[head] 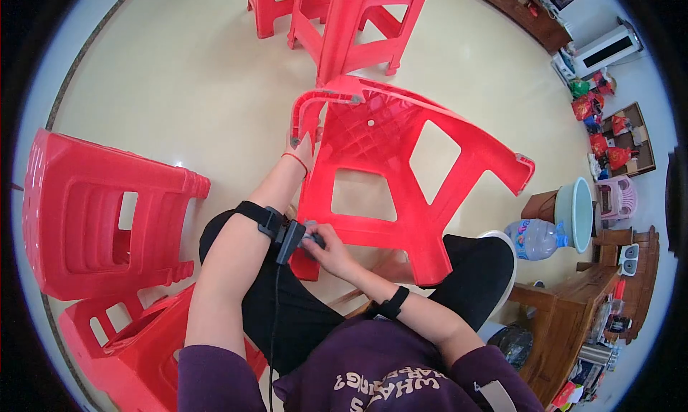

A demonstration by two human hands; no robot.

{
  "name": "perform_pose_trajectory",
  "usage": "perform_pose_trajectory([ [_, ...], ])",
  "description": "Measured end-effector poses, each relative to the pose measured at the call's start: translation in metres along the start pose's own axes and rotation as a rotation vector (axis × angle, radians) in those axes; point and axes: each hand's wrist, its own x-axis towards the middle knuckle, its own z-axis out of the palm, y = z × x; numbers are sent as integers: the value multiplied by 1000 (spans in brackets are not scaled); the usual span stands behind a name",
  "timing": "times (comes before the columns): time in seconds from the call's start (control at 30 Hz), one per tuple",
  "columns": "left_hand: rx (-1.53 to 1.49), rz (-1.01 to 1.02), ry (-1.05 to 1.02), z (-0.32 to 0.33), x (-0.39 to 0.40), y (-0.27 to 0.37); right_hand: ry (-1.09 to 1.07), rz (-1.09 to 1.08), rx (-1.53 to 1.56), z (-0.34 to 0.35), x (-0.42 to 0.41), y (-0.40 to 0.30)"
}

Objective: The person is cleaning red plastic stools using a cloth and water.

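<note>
A red plastic stool (365,197) is tipped over between my knees, its hollow underside and ribbed seat turned towards me. My left hand (305,143) grips its left side near a dirt-marked leg end, and the stool's edge partly hides the fingers. Pinched in my right hand (329,250) is a small grey cloth (313,239), pressed at the lower left leg of the stool. A black strap with a device (285,237) and a cable sits on my left forearm, close to the right hand.
Stacked red stools (107,213) lie tipped at left, with another red stool (134,353) below them. More red stools (355,30) stand ahead. To the right are a large plastic water bottle (532,239), a pale green basin (581,215) and a wooden table (570,299).
</note>
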Motion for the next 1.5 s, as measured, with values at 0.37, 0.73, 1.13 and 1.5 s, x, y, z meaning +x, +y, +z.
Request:
perform_pose_trajectory([
  [0.37, 3, -11, 92, 6, -15, 13, -38, -41, -241, 15, 12, 27],
  [0.73, -32, -122, 218, -12, -17, 6, 30, -53, -725, -2, 97, 78],
  [1.13, 106, -4, 31, 6, -21, 13, 69, 245, -562, -42, 196, 137],
  [1.5, 83, -41, 160, 23, -29, 18, 356, 288, 9, 24, 98, 57],
])
